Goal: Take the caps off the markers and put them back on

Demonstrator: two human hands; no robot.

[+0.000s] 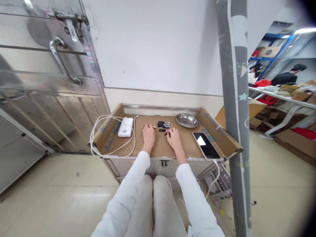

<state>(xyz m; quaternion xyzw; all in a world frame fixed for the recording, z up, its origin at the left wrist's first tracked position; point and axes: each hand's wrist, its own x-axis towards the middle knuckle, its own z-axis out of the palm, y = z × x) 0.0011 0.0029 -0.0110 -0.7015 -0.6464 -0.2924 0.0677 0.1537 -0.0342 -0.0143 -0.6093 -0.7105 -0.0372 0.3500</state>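
My left hand lies palm down on the cardboard-lined tabletop. Its bent fingers cover a red-and-white marker, whose ends show on both sides of them. Close by, my right hand has its thumb and fingers pinched together around a thin dark pen-like piece, mostly hidden by the fingers. A black marker lies at those fingertips. Just beyond it, several black markers are lined up side by side. Farther back to the right sits a round shallow metal bowl.
A white power bank with a looped white cable lies on the left. At right is a phone with a cable. Raised cardboard sides border the top; a grey wrapped pole stands beside it. People work in the right background.
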